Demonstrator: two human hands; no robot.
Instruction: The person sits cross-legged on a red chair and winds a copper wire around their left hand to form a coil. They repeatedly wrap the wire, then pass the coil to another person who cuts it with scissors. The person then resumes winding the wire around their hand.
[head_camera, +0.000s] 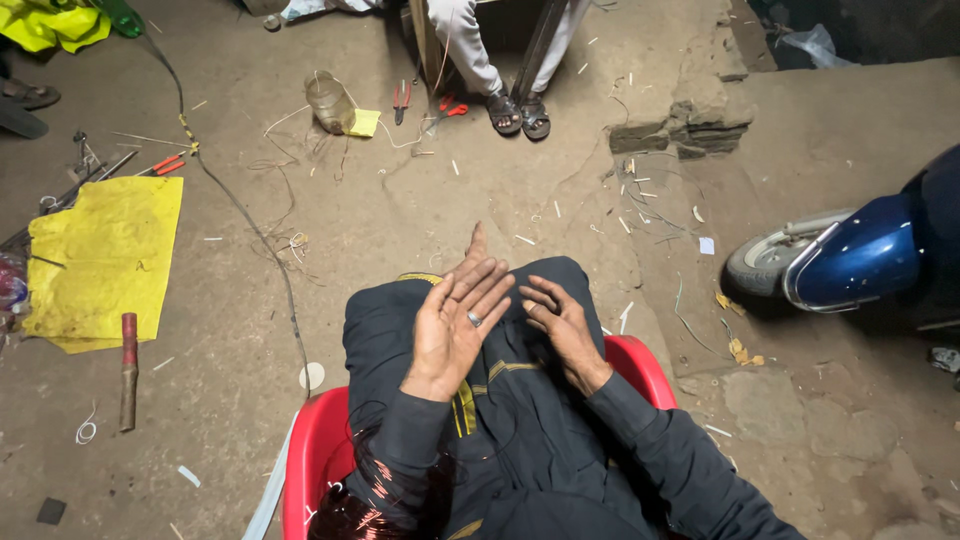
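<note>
At frame centre, the left hand (452, 325) is lying palm-up with fingers spread wide, holding nothing; the right hand (560, 322) is curling loosely, empty, beside it. The copper wire coil (365, 495) is resting at lower left on the red chair (318, 440), and it may snag or slide off unheld.

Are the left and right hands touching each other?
Apart. Head view shows dark cloth between the left hand and the right hand.

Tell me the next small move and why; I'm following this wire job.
Probably lower the left hand to the copper wire coil at the left elbow. Both it and the right hand are open and hold nothing above the lap, and the coil lies nearest.
</note>
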